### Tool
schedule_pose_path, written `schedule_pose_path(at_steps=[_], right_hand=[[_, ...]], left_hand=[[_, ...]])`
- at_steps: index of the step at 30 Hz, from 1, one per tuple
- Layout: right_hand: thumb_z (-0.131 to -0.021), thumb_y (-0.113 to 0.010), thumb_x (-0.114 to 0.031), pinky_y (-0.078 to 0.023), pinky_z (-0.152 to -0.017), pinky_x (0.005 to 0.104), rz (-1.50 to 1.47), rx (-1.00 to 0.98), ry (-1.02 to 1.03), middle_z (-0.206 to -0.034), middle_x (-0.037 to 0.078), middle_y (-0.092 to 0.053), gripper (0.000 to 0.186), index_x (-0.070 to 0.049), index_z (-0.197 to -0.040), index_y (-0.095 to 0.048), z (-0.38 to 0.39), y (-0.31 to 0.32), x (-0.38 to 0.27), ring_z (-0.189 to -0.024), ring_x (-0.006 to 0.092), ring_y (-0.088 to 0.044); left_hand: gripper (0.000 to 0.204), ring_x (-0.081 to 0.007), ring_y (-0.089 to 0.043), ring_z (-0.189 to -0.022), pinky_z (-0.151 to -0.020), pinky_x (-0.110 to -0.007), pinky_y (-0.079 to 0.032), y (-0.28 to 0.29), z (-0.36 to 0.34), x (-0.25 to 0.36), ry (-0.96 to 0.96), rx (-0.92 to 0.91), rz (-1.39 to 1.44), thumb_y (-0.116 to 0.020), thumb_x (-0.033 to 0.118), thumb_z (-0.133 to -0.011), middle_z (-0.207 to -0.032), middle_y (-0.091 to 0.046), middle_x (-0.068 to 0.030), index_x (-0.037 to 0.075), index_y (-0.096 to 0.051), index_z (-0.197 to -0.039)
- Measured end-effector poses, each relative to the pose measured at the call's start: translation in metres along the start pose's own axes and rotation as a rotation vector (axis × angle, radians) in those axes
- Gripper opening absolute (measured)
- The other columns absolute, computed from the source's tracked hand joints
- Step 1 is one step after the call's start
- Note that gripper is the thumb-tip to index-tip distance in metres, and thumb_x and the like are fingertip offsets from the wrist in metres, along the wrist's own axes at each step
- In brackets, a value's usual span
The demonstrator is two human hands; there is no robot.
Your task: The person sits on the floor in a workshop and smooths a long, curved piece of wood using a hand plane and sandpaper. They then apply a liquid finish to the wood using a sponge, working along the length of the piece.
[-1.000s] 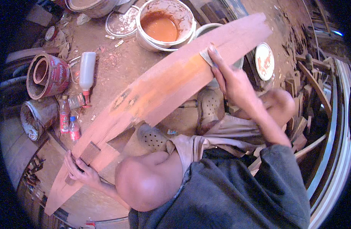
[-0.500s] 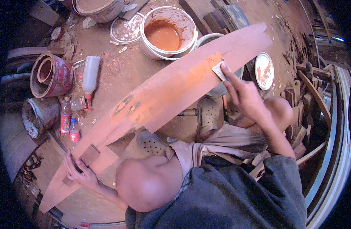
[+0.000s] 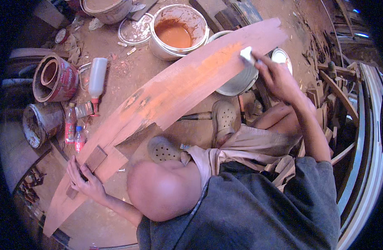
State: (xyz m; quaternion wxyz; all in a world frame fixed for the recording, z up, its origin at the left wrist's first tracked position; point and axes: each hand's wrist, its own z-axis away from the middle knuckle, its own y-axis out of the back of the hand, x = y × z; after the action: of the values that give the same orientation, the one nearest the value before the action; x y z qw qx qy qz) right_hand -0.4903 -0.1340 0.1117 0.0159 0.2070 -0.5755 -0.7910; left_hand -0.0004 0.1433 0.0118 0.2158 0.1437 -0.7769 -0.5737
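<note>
A long, curved wooden board (image 3: 187, 75) lies slantwise across the view, with orange filler smeared along its middle and dark marks near the filler's lower end. My left hand (image 3: 86, 181) holds the board's narrow lower-left part, fingers across it beside a small dark wooden block (image 3: 96, 159). At the upper right, my right hand (image 3: 279, 79) grips a small white flat pad (image 3: 246, 54) between fingers and thumb. The pad is at the board's near edge, beyond the orange patch; glare hides its exact kind and whether it touches the wood.
Beyond the board stands a white bucket of orange-brown paste (image 3: 174, 35). A grey basin (image 3: 237, 79) sits partly under the board. Left are a white squeeze bottle (image 3: 98, 79), small bottles (image 3: 70, 125) and a red paint bucket (image 3: 66, 79). Wood scraps (image 3: 325, 112) crowd the right.
My right hand has moved the white pad up and slightly right, from the orange patch to the board's near edge. My left hand stays on the board, which appears slightly shifted.
</note>
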Motion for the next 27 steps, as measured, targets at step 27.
schedule_pose_path(at_steps=[27], right_hand=[[-0.094,-0.045,-0.017,-0.057,-0.061,0.0448,0.795,-0.535,0.695,-0.08,0.017,-0.07,0.045,-0.022,-0.138,-0.05,-0.078,0.038,-0.062,-0.068,0.0308,-0.071]], left_hand=[[0.036,-0.0315,-0.058,-0.115,-0.1,-0.038,-0.043,-0.015,0.001,-0.013,0.134,0.024,0.215,-0.047,0.023,-0.102,-0.123,-0.063,-0.0184,-0.004,-0.061,-0.123]])
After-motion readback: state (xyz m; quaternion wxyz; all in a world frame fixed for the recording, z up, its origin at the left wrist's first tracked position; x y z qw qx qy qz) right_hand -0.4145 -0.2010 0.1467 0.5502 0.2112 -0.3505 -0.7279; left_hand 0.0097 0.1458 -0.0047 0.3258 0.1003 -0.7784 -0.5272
